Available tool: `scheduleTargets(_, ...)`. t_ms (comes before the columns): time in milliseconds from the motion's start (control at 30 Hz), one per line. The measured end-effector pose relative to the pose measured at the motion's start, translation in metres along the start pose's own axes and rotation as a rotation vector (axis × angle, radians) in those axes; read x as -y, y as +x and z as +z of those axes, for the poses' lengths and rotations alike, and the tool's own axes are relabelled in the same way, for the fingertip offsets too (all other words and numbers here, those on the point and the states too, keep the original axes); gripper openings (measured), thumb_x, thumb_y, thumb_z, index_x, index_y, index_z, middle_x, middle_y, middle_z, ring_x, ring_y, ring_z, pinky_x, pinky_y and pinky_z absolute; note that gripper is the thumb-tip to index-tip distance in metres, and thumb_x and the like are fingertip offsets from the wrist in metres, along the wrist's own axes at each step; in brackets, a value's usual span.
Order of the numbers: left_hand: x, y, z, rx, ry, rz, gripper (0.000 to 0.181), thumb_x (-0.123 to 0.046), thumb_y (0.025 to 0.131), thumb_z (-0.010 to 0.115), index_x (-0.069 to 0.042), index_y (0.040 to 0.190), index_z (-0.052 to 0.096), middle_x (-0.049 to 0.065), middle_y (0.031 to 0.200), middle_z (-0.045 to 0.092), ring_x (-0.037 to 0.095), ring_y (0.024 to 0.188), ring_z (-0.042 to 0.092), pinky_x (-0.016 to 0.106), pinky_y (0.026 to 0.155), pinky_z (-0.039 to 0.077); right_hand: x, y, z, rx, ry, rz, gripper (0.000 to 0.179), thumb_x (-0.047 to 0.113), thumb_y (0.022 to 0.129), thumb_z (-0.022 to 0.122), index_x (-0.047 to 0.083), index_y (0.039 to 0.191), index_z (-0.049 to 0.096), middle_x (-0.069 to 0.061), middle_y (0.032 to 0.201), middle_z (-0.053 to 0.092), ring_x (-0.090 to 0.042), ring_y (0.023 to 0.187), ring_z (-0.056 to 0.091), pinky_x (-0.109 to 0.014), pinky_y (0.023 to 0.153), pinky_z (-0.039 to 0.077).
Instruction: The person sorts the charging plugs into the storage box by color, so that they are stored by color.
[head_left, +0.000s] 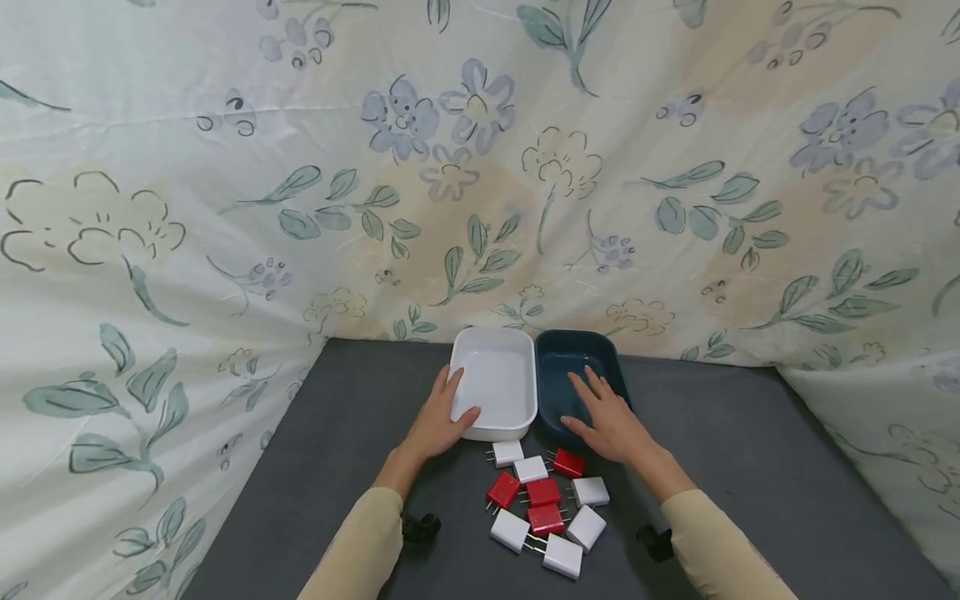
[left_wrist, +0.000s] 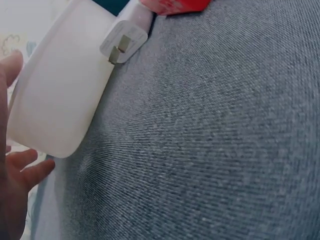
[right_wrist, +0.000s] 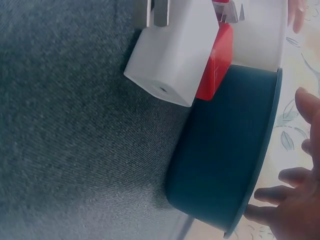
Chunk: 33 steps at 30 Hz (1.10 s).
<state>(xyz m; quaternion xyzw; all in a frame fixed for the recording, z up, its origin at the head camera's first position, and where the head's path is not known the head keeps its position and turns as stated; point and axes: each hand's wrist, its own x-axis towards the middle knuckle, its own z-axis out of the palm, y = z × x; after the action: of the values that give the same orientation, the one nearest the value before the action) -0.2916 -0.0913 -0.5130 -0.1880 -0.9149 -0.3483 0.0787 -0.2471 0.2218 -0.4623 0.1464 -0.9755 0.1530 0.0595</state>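
Observation:
Side by side at the back stand a white plastic container (head_left: pixel 498 435) and a dark teal one (head_left: pixel 577 334). My left hand (head_left: pixel 437 423) is at the white container's left side, fingers extended and thumb over its front rim. Spread fingers of my right hand (head_left: pixel 615 425) reach over the teal container's right part; in the right wrist view they are by the rim of its wall (right_wrist: pixel 225 145). Neither hand grips anything. In front of the containers lie several white plug adapters (head_left: pixel 562 556) and several red plug adapters (head_left: pixel 545 518), with metal prongs showing.
A dark grey cloth surface (head_left: pixel 720 450) lies under everything. Floral fabric (head_left: pixel 480 208) hangs behind and along the sides, close behind the containers. Dark wrist-worn devices (head_left: pixel 422 528) show beside both forearms. The adapters lie close together between the forearms.

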Motion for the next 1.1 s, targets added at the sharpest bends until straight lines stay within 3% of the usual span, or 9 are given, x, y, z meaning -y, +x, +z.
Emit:
scheduleTargets(167, 0.007, -0.004, 0.002, 0.001, -0.093, 0.028, 0.087, -0.056, 0.083, 0.056, -0.014, 0.148, 0.017, 0.015, 0.153, 0.013, 0.032, 0.139, 0.022, 0.056, 0.108, 0.029, 0.0, -0.004, 0.002, -0.017, 0.025, 0.018, 0.079, 0.048, 0.087, 0.058, 0.018, 0.148, 0.019, -0.017, 0.153, 0.016, -0.042, 0.132, 0.031, -0.063, 0.1, 0.033)
scheduleTargets(367, 0.018, -0.007, 0.007, 0.001, -0.175, 0.039, 0.091, -0.052, 0.08, 0.062, -0.011, 0.148, 0.017, 0.008, 0.151, 0.024, 0.027, 0.136, 0.029, 0.051, 0.108, 0.031, 0.0, -0.009, 0.007, -0.01, 0.045, 0.034, 0.079, 0.049, 0.087, 0.057, 0.02, 0.148, 0.018, -0.014, 0.154, 0.017, -0.04, 0.132, 0.033, -0.062, 0.1, 0.034)
scheduleTargets(600, 0.027, -0.007, -0.003, 0.059, -0.407, -0.005, 0.088, -0.039, 0.078, 0.072, -0.018, 0.147, 0.021, 0.007, 0.148, 0.033, 0.022, 0.125, 0.047, 0.039, 0.098, 0.046, 0.002, -0.013, 0.007, -0.048, 0.064, 0.014, 0.078, 0.049, 0.086, 0.058, 0.02, 0.148, 0.021, -0.014, 0.153, 0.02, -0.04, 0.13, 0.036, -0.062, 0.098, 0.036)
scheduleTargets(867, 0.027, -0.01, -0.018, 0.111, -0.653, -0.016, 0.084, -0.022, 0.079, 0.073, -0.013, 0.147, 0.024, 0.013, 0.146, 0.036, 0.029, 0.129, 0.042, 0.041, 0.101, 0.042, -0.002, -0.021, 0.008, -0.095, 0.064, 0.001, 0.077, 0.047, 0.086, 0.059, 0.018, 0.147, 0.023, -0.015, 0.152, 0.023, -0.04, 0.128, 0.041, -0.06, 0.094, 0.041)
scheduleTargets(1100, 0.024, -0.017, -0.022, 0.103, -0.694, -0.035, 0.079, -0.018, 0.081, 0.071, -0.009, 0.145, 0.027, 0.015, 0.143, 0.039, 0.028, 0.128, 0.042, 0.042, 0.102, 0.04, -0.004, -0.029, 0.011, -0.106, 0.091, -0.008, 0.075, 0.048, 0.086, 0.058, 0.017, 0.146, 0.026, -0.013, 0.152, 0.024, -0.039, 0.126, 0.043, -0.06, 0.093, 0.042)
